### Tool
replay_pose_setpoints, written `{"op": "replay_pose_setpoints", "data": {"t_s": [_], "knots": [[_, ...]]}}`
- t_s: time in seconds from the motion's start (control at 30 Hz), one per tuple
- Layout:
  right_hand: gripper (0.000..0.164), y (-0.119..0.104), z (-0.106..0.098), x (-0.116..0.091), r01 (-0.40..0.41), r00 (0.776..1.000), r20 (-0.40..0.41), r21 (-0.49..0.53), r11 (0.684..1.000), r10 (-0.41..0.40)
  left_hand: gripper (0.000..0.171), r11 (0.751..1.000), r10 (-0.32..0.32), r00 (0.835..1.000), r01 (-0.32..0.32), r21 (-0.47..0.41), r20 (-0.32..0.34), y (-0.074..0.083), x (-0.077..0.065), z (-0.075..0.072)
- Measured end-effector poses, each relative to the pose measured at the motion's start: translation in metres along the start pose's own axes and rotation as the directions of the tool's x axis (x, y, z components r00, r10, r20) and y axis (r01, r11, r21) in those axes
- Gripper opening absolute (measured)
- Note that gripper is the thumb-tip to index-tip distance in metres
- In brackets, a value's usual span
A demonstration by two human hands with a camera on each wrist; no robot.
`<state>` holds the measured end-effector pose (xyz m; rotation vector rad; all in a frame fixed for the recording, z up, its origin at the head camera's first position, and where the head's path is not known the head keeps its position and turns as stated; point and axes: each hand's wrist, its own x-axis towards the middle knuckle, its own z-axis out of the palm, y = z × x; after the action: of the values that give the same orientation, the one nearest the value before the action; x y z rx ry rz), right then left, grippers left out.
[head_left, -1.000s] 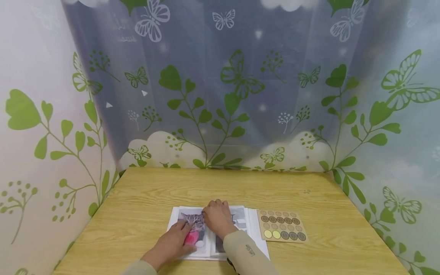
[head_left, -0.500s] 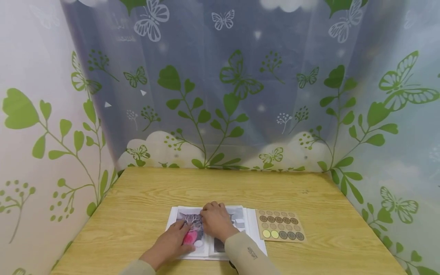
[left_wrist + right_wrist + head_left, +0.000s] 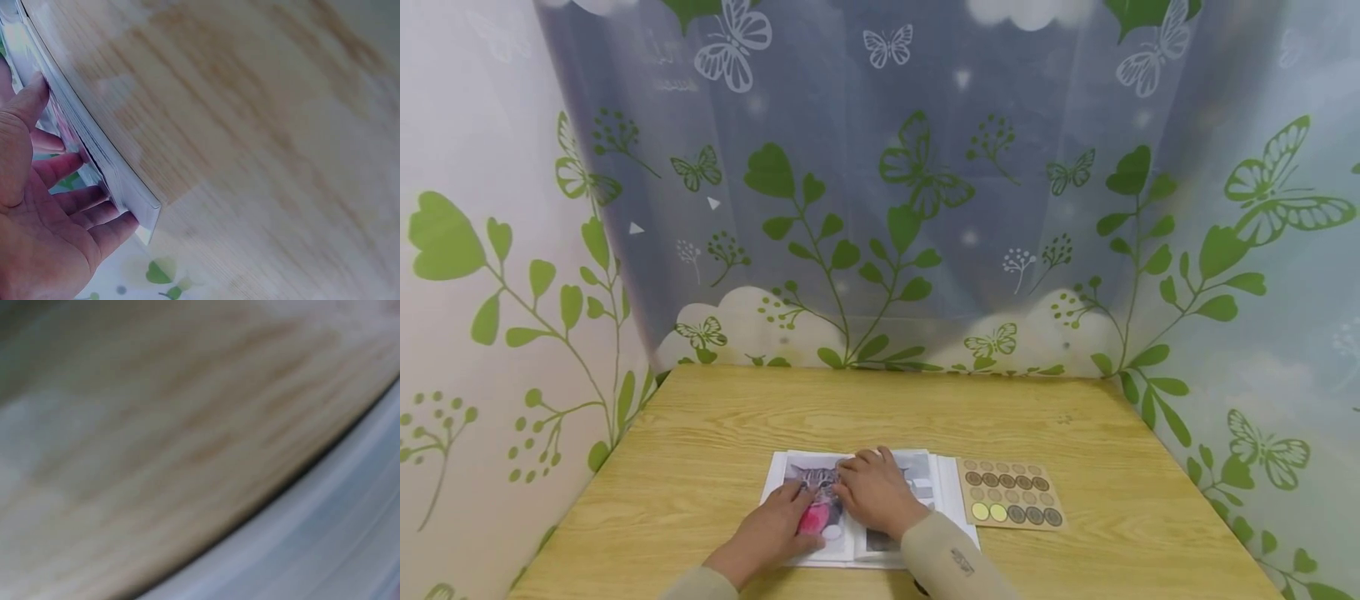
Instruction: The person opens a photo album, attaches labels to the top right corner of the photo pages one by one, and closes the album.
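An open photo album (image 3: 951, 492) lies on the table, its left page showing a cat picture (image 3: 814, 520) with a pink patch and its right page a greyish picture (image 3: 921, 477). My left hand (image 3: 772, 527) rests on the left page with fingers extended; in the left wrist view its fingertips (image 3: 127, 222) lie along the page edges. Over the inner side of the cat picture and the centre fold is my right hand (image 3: 880, 497), fingers bent down onto the page. Its fingertips are hidden, and I cannot tell whether they pinch something small.
To the right of the album lies a tan sheet (image 3: 1011, 493) with rows of round, coin-like stickers; two circles in the front row are yellow. The wooden table (image 3: 715, 417) reaches back to a patterned curtain (image 3: 865, 250), with printed curtain on both sides too.
My right hand has shifted slightly towards me, its wrist and sleeve moving a little to the right. The left hand stays in place on the page.
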<state>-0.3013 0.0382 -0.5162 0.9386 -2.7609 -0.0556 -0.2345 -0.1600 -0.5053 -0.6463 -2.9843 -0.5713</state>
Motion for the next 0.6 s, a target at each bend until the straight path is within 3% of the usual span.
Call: {"op": "replay_pose_setpoints", "data": {"t_s": [0.6], "knots": [[0.06,0.0007,-0.0037,-0.0064,-0.014,0.993,0.114,0.066,0.998,0.006,0.076,1.0,0.014,1.0,-0.014,0.005,-0.001,-0.0023,0.0003,0.0017]]}}
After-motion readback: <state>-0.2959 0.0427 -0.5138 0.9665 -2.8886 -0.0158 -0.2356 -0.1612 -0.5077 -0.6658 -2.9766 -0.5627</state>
